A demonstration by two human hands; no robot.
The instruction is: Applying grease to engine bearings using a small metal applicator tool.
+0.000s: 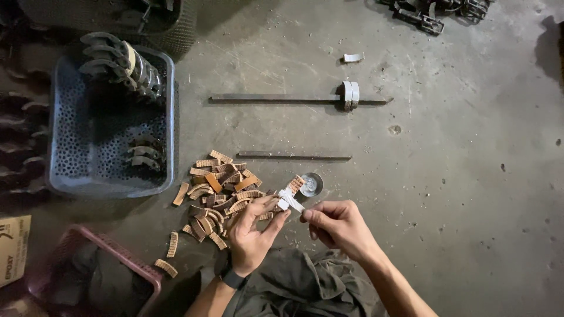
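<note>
My left hand (251,230) pinches a small curved brown lining piece (291,191) with a pale smeared face, held just above the floor. My right hand (336,224) holds a thin stick (298,206) whose tip touches that piece. A small round tin (311,184) with pale paste sits on the floor right behind the piece. To the left lies a heap of several curved brown lining pieces (214,194), some scattered toward my knee.
A grey perforated plastic crate (70,152) at the left holds curved metal shoes (120,61). A pink crate (117,249) stands at the lower left. Two long metal bars (276,99) (294,156) lie on the concrete floor; the far one carries pale curved shoes (351,95).
</note>
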